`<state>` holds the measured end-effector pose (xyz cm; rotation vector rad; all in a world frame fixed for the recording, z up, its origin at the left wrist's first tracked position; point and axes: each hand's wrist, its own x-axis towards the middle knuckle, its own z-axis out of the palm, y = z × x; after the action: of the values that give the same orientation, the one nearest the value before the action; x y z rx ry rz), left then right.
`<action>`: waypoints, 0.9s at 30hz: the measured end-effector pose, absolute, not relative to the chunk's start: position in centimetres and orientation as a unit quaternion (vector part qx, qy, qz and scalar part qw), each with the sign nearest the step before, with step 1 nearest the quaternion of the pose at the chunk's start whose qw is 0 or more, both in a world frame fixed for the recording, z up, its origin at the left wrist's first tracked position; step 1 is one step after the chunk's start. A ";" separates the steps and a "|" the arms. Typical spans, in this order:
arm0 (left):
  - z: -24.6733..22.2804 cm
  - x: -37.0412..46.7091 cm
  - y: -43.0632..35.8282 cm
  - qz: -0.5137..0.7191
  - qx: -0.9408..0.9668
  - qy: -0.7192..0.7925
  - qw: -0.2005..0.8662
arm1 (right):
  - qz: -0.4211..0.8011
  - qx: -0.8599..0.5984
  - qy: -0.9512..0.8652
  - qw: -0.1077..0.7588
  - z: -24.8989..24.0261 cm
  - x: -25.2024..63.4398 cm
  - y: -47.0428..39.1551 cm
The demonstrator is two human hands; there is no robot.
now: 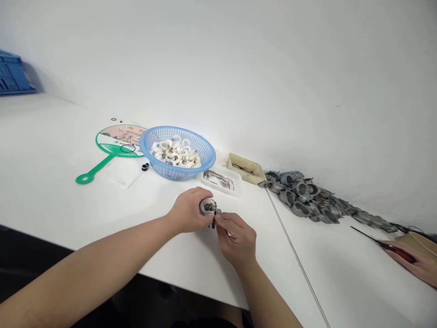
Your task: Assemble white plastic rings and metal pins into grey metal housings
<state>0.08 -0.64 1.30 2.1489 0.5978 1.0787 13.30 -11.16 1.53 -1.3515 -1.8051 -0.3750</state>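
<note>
My left hand (191, 210) is wrapped round a small round metal housing (208, 207) with a pale ring and small parts inside, held just above the white table. At the right side of that housing, my right hand (236, 237) has its thumb and index finger pinched together; whatever lies between those fingertips is too small to make out. Beyond my hands stands a blue basket (146, 145) filled with white rings (175, 157). A white tray (236, 183) of thin dark pins lies to the basket's right.
A cream box (261, 175) and a heap of grey metal housings (302, 191) line the wall. A green fan (102, 165) and black rings (145, 167) lie left. Another person's hand (421, 264) holds a red screwdriver (403, 253) at right. A blue crate (13, 75) stands far left.
</note>
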 end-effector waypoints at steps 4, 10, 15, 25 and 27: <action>1.3 0.1 -0.6 0.408 0.822 0.228 0.324 | -0.103 -0.540 -0.715 0.432 1.8 13.3 -11.1; 1.3 0.1 -0.5 0.405 0.824 0.225 0.326 | -0.044 -0.567 -0.680 0.462 1.9 13.0 -11.1; 1.3 0.1 -0.5 0.404 0.828 0.220 0.321 | -0.052 -0.590 -0.640 0.489 1.6 12.7 -10.9; 1.4 0.0 -0.3 0.388 0.845 0.219 0.297 | -0.064 -0.600 -0.647 0.466 1.8 12.6 -10.6; 1.4 -0.1 -0.2 0.387 0.847 0.214 0.297 | -0.063 -0.604 -0.644 0.466 1.7 12.6 -10.6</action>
<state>-0.10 -0.19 1.42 2.2505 0.5678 1.0275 12.59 -10.59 1.70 -1.4823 -1.5798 -0.1548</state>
